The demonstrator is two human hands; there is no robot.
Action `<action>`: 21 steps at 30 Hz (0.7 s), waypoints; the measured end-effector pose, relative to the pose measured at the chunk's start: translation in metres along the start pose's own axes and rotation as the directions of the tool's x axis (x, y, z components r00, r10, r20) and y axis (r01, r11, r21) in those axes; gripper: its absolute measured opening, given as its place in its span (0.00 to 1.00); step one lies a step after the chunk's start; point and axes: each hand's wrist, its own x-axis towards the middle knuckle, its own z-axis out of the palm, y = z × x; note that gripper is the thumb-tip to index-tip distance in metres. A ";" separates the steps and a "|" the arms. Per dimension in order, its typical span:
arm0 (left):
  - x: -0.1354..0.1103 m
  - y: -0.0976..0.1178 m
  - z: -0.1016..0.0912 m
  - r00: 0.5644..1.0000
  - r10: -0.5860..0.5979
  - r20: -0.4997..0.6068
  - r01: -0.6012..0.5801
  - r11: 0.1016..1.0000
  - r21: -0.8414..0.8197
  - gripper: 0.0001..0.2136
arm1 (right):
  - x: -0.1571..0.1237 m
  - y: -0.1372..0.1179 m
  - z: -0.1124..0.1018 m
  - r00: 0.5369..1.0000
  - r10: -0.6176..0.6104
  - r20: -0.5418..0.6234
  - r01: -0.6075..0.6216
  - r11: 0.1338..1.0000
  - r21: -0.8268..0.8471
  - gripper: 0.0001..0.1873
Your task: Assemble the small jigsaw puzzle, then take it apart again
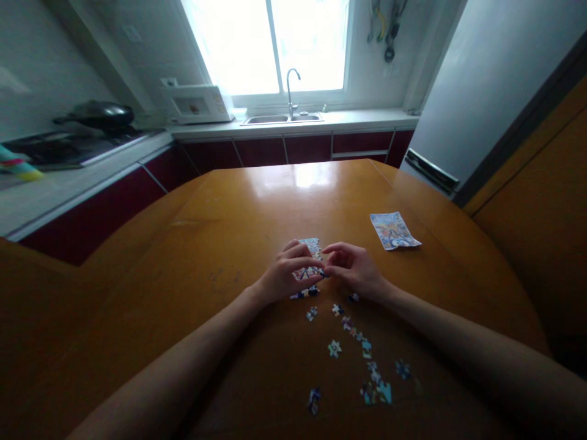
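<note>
A partly joined jigsaw puzzle (310,244) lies on the wooden table, its middle covered by my left hand (293,267). That hand rests over it with fingers stretched out and the thumb apart from the index finger. At the puzzle's right edge, my right hand (355,267) has its fingers curled, thumb and fingertips closed on a puzzle piece that is mostly hidden. The two hands' fingertips meet or nearly meet there. A joined strip of pieces (305,293) sits just below the puzzle, near my left thumb. One loose piece (353,297) lies under my right wrist.
Several loose pieces (360,337) trail toward me between my forearms, with a single piece (313,400) nearest. A creased picture sheet (395,231) lies to the right on the table (257,208). Beyond are a counter with a sink (268,120), and a fridge (495,79).
</note>
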 end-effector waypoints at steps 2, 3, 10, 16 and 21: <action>0.000 0.001 -0.001 1.000 -0.015 0.011 0.015 1.000 -0.005 0.07 | 0.000 0.002 -0.002 1.000 0.006 -0.016 -0.007 1.000 -0.019 0.19; 0.000 0.001 -0.001 1.000 -0.027 0.013 0.027 1.000 -0.007 0.06 | 0.000 0.001 -0.004 0.999 -0.006 -0.042 0.003 0.999 -0.053 0.17; 0.000 0.001 -0.002 0.995 -0.097 -0.035 0.096 0.995 -0.024 0.06 | -0.005 -0.013 -0.011 0.944 -0.311 0.106 0.322 0.808 -0.494 0.06; 0.000 0.001 -0.002 0.996 -0.086 -0.021 0.085 0.995 -0.046 0.06 | -0.006 -0.014 -0.006 0.898 -0.385 0.212 0.438 0.743 -0.507 0.03; -0.001 -0.001 -0.005 0.990 -0.136 -0.027 0.135 0.990 -0.041 0.07 | -0.005 -0.011 -0.008 0.906 -0.375 0.198 0.419 0.723 -0.549 0.05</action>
